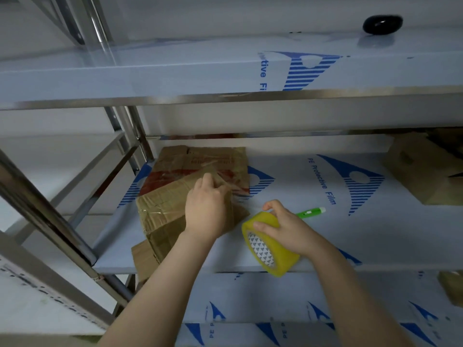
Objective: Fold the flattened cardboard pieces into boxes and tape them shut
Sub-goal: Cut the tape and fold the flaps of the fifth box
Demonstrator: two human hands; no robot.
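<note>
A brown cardboard box (pixel 162 209), folded up and streaked with clear tape, sits on the middle shelf (pixel 325 236). My left hand (pixel 206 209) lies on its right end, fingers curled over the top edge where a strip of clear tape runs off. My right hand (pixel 283 226) grips a yellow tape roll (pixel 271 249) just right of the box; the strip stretches from the roll to the box. A flattened cardboard piece (pixel 200 161) with red print lies behind the box.
A green pen-shaped tool (pixel 309 212) lies on the shelf behind my right hand. Another cardboard box (pixel 423 169) stands at the far right. A black object (pixel 382 24) sits on the upper shelf. Steel shelf posts (pixel 50 214) run along the left.
</note>
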